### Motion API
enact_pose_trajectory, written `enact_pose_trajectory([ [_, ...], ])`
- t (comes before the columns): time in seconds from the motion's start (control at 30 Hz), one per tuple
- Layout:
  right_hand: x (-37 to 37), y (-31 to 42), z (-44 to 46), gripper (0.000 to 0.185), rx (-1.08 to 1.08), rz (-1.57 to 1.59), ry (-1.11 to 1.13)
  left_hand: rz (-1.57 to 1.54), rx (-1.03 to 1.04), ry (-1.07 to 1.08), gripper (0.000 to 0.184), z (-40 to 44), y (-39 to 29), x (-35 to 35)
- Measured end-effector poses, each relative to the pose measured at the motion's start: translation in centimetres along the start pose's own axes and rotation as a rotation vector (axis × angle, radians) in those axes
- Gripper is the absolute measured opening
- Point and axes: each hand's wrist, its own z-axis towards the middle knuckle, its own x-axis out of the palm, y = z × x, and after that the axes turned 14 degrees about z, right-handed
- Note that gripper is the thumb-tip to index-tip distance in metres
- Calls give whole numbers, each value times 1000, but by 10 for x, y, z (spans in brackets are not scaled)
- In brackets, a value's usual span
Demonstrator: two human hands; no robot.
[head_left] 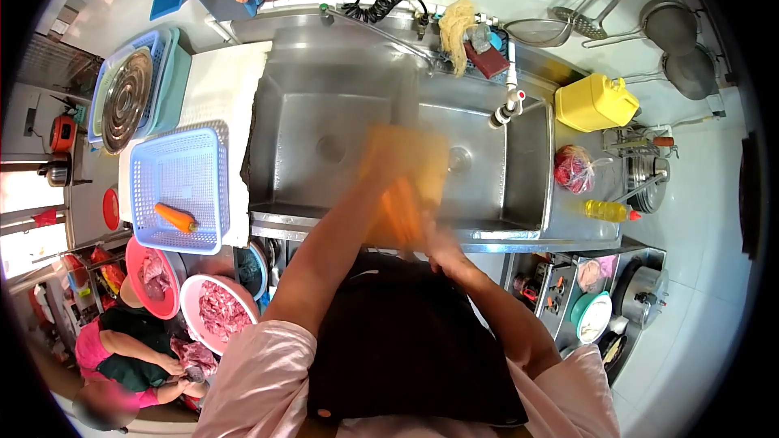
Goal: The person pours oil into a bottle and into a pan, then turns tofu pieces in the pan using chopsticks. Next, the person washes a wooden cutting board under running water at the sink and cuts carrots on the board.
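Over the front edge of the double steel sink, a flat tan-orange rectangular thing [426, 154] shows, too blurred to tell its kind. Long orange shapes that look like carrots [402, 211] lie across its near part, smeared by motion. My left hand [388, 172] is above the flat thing and touches or nearly touches it, its fingers blurred. My right hand [442, 247] is lower, beside the near ends of the orange shapes, its fingers smeared too. One carrot [176, 217] rests in a light blue plastic basket [138, 170] on the left.
Sink basins [324, 105] lie ahead, with a tap [507, 109] at the right one. A yellow jug [596, 104], bagged red item [574, 169] and oil bottle [608, 211] stand right. Lower left, another person [134, 357] handles meat near a pink basin [187, 300].
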Motion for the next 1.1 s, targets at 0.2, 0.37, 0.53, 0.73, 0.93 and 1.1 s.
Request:
enact_pose_trajectory([
  [0.2, 9, -11, 6, 81, -79, 22, -77, 258, 28, -67, 38, 4, -2, 16],
  [0.37, 9, -32, 21, 77, -185, -61, -82, 202, -249, 19, 30, -32, -44, -17],
  [0.53, 11, -34, 27, 74, -161, -65, -106, 232, -299, 26, 30, -17, -41, -1],
  [0.73, 19, -59, 39, 73, -278, -116, -132, 221, -258, -45, 33, -3, -23, 27],
  [0.93, 22, -72, 41, 71, -343, -144, -155, 84, -257, -116, 33, -27, -31, 25],
  [1.1, 17, -77, 46, 71, -136, -18, -91, 174, -255, -74, 31, -35, -44, 19],
])
